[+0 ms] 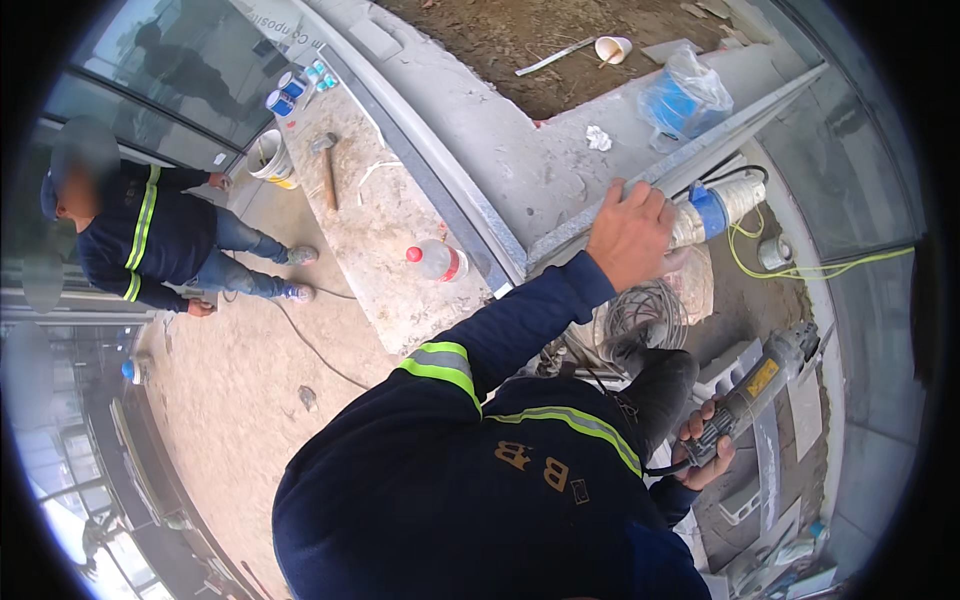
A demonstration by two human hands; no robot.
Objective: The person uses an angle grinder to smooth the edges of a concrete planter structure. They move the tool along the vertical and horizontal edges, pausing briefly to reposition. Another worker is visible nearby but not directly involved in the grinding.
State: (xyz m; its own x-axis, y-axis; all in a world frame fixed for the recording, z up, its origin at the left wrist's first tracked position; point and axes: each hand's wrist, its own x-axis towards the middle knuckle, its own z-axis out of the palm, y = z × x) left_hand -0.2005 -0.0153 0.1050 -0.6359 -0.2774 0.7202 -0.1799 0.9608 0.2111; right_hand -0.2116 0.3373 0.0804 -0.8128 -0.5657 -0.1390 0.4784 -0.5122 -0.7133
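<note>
My left hand [630, 232] is closed at the taped end of a blue and white cable connector [708, 215], beside the corner of the metal-edged ledge; part of its grip is hidden. A black cable loops from the connector's far end. Lower right, my right hand [706, 446] wraps round the rear body of a grey angle grinder [752, 388] with a yellow label. The tool's head points up and right, and its cord runs back past my wrist. Below the connector lies a coil of grey wire [645, 318], next to my bent leg.
A clear bottle with a red cap [438, 261] stands on the pale slab [385, 235], with a hammer [325, 165] farther off. A co-worker [130, 230] is at the left, near a white bucket [270, 158]. A plastic-wrapped blue bundle [685, 97] sits on the ledge. Yellow-green cord [850, 266] crosses at right.
</note>
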